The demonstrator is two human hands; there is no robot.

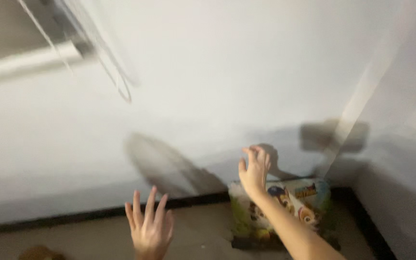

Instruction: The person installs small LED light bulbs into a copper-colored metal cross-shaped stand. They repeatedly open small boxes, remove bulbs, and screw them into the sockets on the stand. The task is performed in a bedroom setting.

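White wall (pixel 246 72) fills the frame; a colourful cartoon-print bag (pixel 294 207) leans against it at lower right. Right hand (pixel 255 171) open, fingers curled just above its top edge — best pinch that rim squarely. Left hand (pixel 150 226) spread, empty, lower centre.

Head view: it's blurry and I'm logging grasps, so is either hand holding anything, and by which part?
Nothing is held. The left hand is raised with fingers spread, empty. The right hand is open above the colourful cartoon bag, not gripping it.
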